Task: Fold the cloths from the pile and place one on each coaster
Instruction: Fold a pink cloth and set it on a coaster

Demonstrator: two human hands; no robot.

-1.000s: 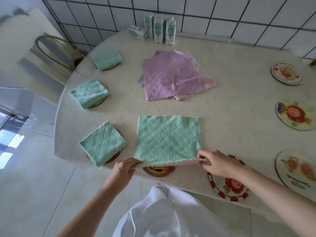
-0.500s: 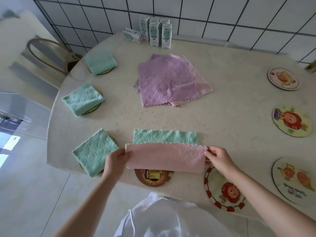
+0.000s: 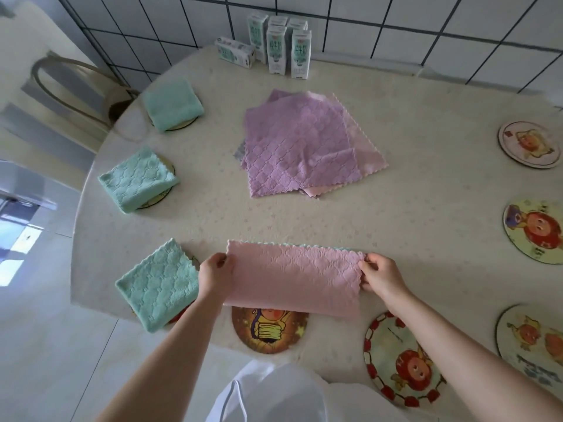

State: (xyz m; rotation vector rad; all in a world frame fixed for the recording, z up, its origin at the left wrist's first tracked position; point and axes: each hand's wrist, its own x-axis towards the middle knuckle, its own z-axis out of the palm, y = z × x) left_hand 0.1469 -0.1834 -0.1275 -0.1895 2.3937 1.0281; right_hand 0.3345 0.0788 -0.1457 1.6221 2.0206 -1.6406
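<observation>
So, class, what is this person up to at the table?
A person is folding a cloth in half, the left hand and right hand each pinching an end. Three folded green cloths already sit on coasters at the left. The purple pile waits mid-table, and several coasters are bare.

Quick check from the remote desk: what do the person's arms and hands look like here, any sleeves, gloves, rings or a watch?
Both forearms are bare as far up as the view shows, with no sleeves over them. The left hand and right hand wear no gloves, and no ring, watch or bracelet shows. The only clothing in view is a white garment at the bottom edge, on the torso.
</observation>
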